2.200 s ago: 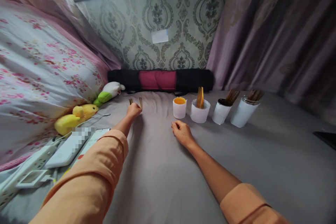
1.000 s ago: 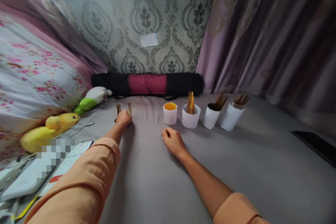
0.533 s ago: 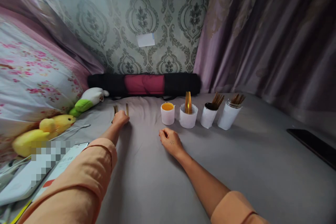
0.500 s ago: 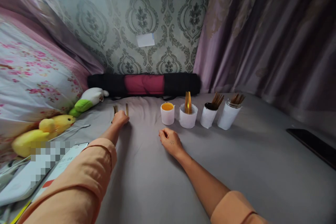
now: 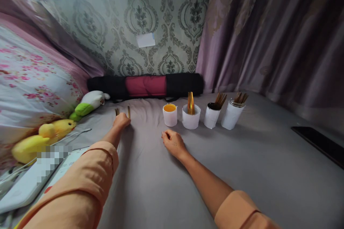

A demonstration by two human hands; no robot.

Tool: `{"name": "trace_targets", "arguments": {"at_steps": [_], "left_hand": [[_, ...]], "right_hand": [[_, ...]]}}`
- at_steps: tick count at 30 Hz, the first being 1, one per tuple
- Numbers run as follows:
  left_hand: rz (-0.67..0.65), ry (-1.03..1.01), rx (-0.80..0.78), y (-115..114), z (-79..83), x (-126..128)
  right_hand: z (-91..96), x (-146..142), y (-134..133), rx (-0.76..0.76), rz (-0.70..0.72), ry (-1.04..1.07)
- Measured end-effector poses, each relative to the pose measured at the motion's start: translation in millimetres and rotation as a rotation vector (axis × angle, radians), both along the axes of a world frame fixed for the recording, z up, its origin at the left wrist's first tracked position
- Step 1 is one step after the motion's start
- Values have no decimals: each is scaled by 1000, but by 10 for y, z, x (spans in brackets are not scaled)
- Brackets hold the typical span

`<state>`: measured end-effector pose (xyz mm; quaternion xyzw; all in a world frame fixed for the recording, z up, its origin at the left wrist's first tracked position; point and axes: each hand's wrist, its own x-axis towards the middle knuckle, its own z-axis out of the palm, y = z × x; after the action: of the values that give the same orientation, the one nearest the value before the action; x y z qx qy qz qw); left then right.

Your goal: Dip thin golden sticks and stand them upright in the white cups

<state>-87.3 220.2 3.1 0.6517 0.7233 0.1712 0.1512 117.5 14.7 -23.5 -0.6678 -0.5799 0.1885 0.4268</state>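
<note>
My left hand [image 5: 122, 121] is closed and low over the grey sheet, with its fingertips hidden. Thin gold-brown sticks [image 5: 117, 112] show just past its knuckles, and another gold stick [image 5: 129, 112] stands at its right side. Whether the fingers grip any of them, I cannot tell. My right hand [image 5: 173, 142] rests on the sheet with curled fingers and no object visible in it. Beyond it stand a white-wrapped cup with an orange inside [image 5: 170, 117], a wider white cup [image 5: 191, 121] with upright gold sticks [image 5: 190, 103], and two white-wrapped jars [image 5: 211, 117] [image 5: 231, 116] holding brown sticks.
A black and maroon roll [image 5: 146, 86] lies along the wall. On the left are plush toys [image 5: 57, 130], a white cable [image 5: 80, 133], a white device [image 5: 25, 189] and a phone [image 5: 68, 161]. A dark phone-like slab [image 5: 318, 145] lies at the right.
The view has shifted slightly, so the cups and hands appear a little further left. Both hands keep about the same place and pose.
</note>
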Motion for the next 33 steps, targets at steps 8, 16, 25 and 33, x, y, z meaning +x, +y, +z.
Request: {"name": "trace_targets", "arguments": {"at_steps": [8,16,25,33], "left_hand": [[22,171,-55,-9,40,11],[7,181,-67,30,33,-28],[10,156,-66,55,55,-57],[31,110,-63,70,57,-72]], "right_hand": [[-36,2,19,14,6,-2],[-20,4,12,-3,-1,-10],[-5,9,3,-13,-4,-17],[-13,11,8,-9,-4,-20]]}}
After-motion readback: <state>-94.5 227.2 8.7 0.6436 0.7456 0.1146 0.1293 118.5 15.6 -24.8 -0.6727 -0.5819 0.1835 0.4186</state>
